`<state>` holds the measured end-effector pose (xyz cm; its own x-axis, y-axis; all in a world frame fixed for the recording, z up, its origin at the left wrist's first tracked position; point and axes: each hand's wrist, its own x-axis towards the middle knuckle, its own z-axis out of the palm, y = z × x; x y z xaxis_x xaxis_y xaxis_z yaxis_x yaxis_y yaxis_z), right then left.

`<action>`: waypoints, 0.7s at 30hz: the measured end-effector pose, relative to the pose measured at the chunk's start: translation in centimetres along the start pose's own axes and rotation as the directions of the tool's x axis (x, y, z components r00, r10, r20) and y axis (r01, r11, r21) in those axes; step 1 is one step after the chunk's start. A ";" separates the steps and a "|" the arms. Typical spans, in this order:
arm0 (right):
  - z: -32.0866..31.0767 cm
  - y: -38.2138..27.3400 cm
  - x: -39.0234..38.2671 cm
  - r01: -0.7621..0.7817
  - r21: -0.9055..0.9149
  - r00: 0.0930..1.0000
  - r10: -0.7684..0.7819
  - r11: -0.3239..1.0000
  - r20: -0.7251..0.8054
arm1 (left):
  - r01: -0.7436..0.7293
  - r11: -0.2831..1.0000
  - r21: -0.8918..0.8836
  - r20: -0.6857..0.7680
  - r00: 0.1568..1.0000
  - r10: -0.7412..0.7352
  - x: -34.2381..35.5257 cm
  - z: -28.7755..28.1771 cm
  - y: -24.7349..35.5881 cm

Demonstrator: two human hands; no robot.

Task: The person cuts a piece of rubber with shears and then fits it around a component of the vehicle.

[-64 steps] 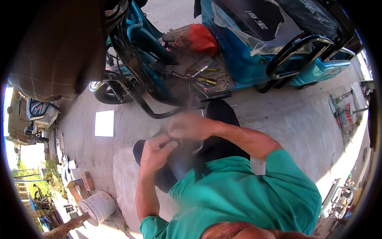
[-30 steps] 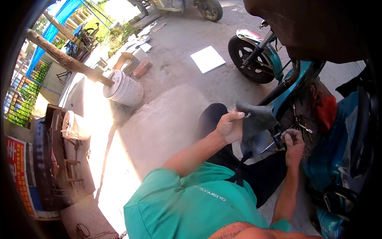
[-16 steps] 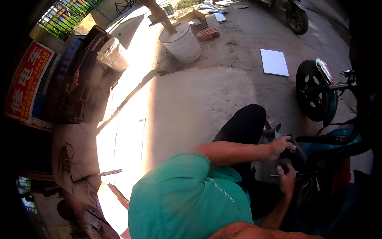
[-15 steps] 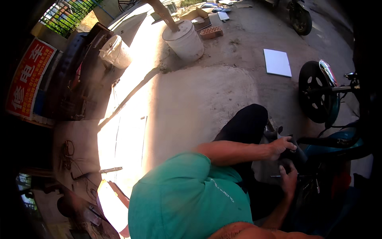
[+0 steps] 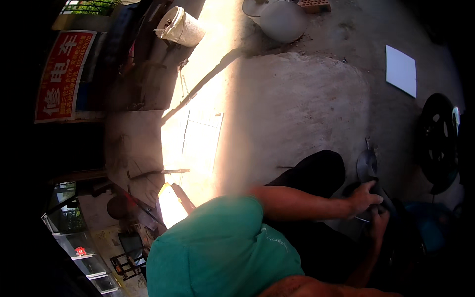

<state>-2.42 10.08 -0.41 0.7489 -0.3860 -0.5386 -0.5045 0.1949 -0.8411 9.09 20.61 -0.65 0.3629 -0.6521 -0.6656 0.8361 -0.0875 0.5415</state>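
"Trouble spots?"
"Dark piece (image 5: 386,200), lower right: the left hand's (image 5: 366,197) fingers close on it, but it might slip if the pinch loosens."
"Right hand (image 5: 380,221)?"
"Fingers curled; too dim to tell their hold."

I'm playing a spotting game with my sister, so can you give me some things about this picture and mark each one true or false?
1. The person's left hand is holding a dark piece. True.

2. The right hand is far away from the left hand. False: the two hands are close together.

3. The person's shirt is green. True.

4. The bucket nearest the red sign is blue. False: it is white.

5. A white square board lies on the ground. True.

6. The wheel is on the left side of the picture. False: it is on the right side.
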 end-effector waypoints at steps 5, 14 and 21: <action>2.4 -7.2 0.2 -0.040 -0.137 0.999 0.039 0.990 -0.011 | 0.007 0.963 -0.268 0.018 1.000 -0.002 -4.1 0.1 7.5; 4.5 -10.9 -9.8 0.531 -0.811 0.839 -0.018 0.246 0.544 | -0.138 0.936 -0.323 -0.316 0.948 0.031 -11.2 -5.1 10.9; 0.2 -7.7 -15.5 0.571 -0.794 0.820 -0.094 0.211 0.565 | -0.203 0.900 -0.386 -0.393 0.919 0.038 -24.2 -13.6 22.2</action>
<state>-10.07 14.74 14.43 0.9040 0.1742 -0.3905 -0.0202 -0.8948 -0.4460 24.43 44.69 20.48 0.5273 -0.3064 -0.7925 0.8376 0.3443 0.4241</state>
